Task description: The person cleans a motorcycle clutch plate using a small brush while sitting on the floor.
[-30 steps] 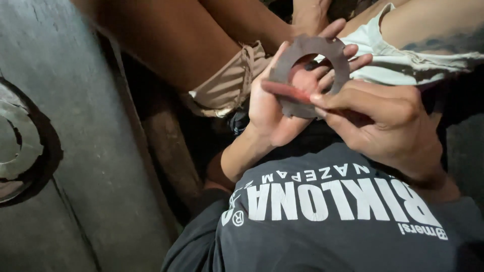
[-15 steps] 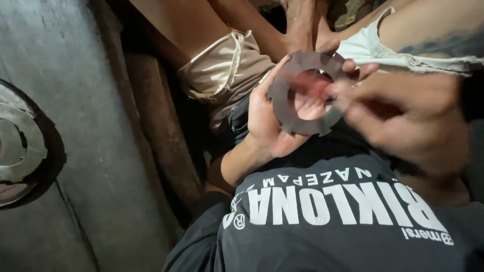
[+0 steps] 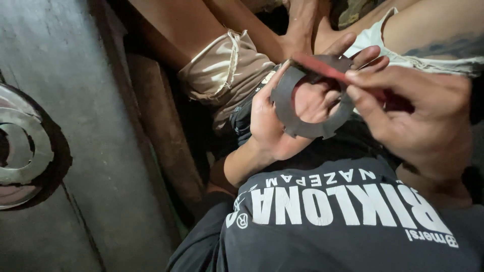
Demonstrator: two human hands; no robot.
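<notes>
No containers visible. Left hand [image 3: 275, 121] cupped under a dark grey notched ring plate [image 3: 287, 108], fingers [image 3: 370, 54] curled up round its far rim, thumb along the near-left edge; plate gripped, palm visible through the centre hole. Ring held above the lap, in front of the dark grey printed shirt [image 3: 343, 221], face tilted toward the camera, notched lower edge nearest the shirt; round part, so no clear long axis. Right hand [image 3: 418, 116] closed in a pinch on a red strip [image 3: 327, 68], fingers [image 3: 363, 95] pressed onto it at the ring's upper-right rim. Strip lying flat across the top arc of the ring, long axis from upper left down to lower right, near end hidden under the right hand. Beyond the ring: bare legs in beige shorts [image 3: 222, 70] and a light frayed pair [image 3: 403, 50], owner unclear. Far left on the grey concrete floor [image 3: 91, 151]: stacked shiny metal rings [image 3: 25, 151], well apart from both hands.
</notes>
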